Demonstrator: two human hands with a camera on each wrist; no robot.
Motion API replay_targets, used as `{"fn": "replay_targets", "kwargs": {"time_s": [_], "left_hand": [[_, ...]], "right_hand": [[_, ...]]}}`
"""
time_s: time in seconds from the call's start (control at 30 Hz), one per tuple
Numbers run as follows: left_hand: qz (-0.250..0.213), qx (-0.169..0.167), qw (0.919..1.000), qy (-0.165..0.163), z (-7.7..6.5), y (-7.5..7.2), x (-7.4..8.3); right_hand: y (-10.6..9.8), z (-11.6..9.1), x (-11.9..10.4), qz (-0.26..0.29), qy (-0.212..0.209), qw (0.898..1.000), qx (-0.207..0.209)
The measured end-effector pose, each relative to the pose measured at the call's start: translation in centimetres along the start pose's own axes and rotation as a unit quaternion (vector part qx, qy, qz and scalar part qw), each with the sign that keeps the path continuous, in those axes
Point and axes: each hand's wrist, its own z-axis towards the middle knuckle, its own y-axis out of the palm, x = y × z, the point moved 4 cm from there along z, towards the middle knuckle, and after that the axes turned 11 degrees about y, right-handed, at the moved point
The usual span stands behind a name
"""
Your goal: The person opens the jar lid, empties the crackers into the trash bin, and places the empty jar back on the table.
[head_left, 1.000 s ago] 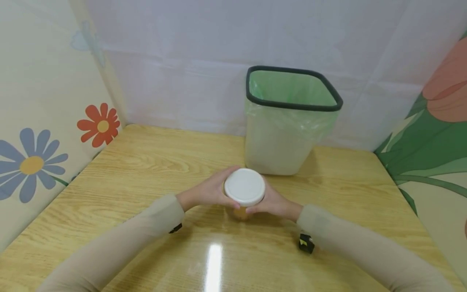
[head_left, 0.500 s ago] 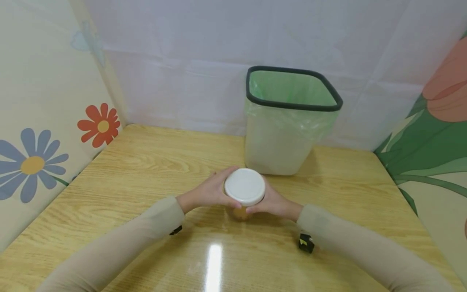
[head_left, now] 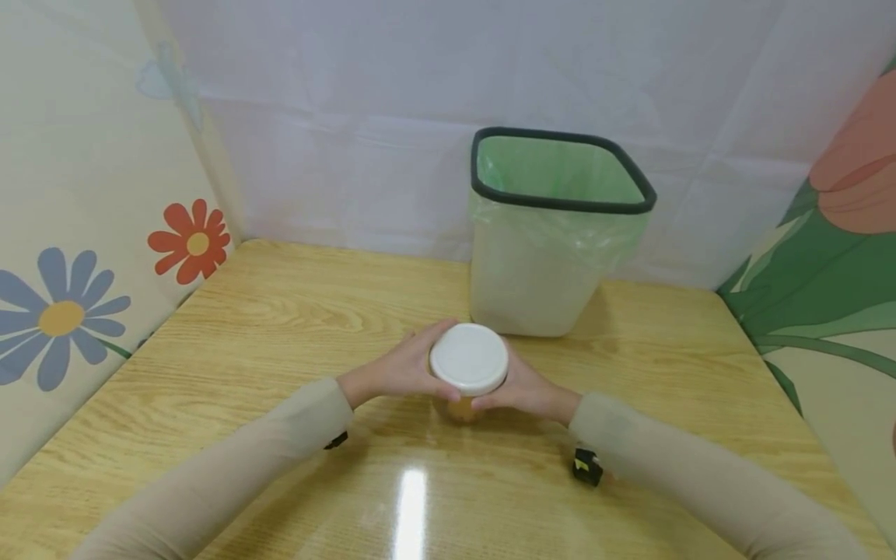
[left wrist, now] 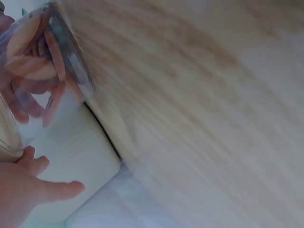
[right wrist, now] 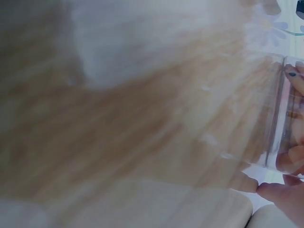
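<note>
A clear jar (left wrist: 33,66) with a white lid (head_left: 469,356) is between my two hands, in front of the bin. Brown, elongated pieces (left wrist: 32,68) show through its wall in the left wrist view. My left hand (head_left: 406,367) grips the jar from the left, thumb along the near side just under the lid. From the right, my right hand (head_left: 526,389) grips it the same way, and the two thumb tips nearly meet at the front. The far fingers are mostly hidden behind the jar in the head view. At the right wrist view's edge, the jar's base (right wrist: 273,118) shows.
Behind the jar stands a pale waste bin (head_left: 528,268) with a dark rim and a green liner. The wood-grain table (head_left: 336,303) reaches back to a white cloth (head_left: 350,171). Flower-patterned panels (head_left: 63,317) border both sides. A dark wrist device (head_left: 586,467) hangs under the right sleeve.
</note>
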Motion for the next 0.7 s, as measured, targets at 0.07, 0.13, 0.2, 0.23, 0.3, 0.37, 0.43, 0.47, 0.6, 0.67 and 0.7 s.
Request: {"fn": "replay_targets", "kwargs": {"time_s": [0.07,0.13,0.2,0.23,0.3,0.37,0.43,0.47,0.6,0.67,0.7], "left_hand": [[-0.013,-0.023,0.9996,0.012,0.2,-0.3,-0.3],[-0.038,-0.054,0.9976,0.022,0.3,-0.8,-0.6],[-0.067,-0.091,0.993,0.034,0.5,-1.3,-0.8],[-0.077,-0.111,0.9901,0.04,0.6,-1.6,-0.9],[-0.088,-0.149,0.9837,0.049,1.0,-2.2,-1.0],[-0.087,-0.181,0.9777,0.062,1.4,-2.7,-1.0],[-0.074,-0.204,0.9733,0.076,1.9,-3.0,-1.0],[-0.067,-0.213,0.9714,0.08,2.1,-3.2,-1.0],[-0.032,-0.246,0.9641,0.096,3.0,-3.5,-0.8],[-0.025,-0.26,0.9604,0.096,3.3,-3.5,-0.7],[-0.024,-0.265,0.9592,0.095,3.4,-3.5,-0.6]], "right_hand": [[0.0,0.1,0.1,-0.001,0.0,1.0,0.0],[0.0,0.1,0.2,0.003,-0.003,1.0,-0.003],[0.0,0.2,0.3,0.01,-0.006,1.0,-0.006],[0.0,0.2,0.3,0.013,-0.009,1.0,-0.008],[0.0,0.2,0.4,0.017,-0.012,1.0,-0.012],[0.0,0.2,0.4,0.019,-0.013,1.0,-0.011],[0.0,0.2,0.4,0.019,-0.015,1.0,-0.011],[0.0,0.2,0.4,0.018,-0.015,1.0,-0.01],[0.0,0.2,0.3,0.014,-0.015,1.0,-0.008],[0.0,0.2,0.3,0.014,-0.013,1.0,-0.007],[0.0,0.2,0.4,0.014,-0.012,1.0,-0.006]]}}
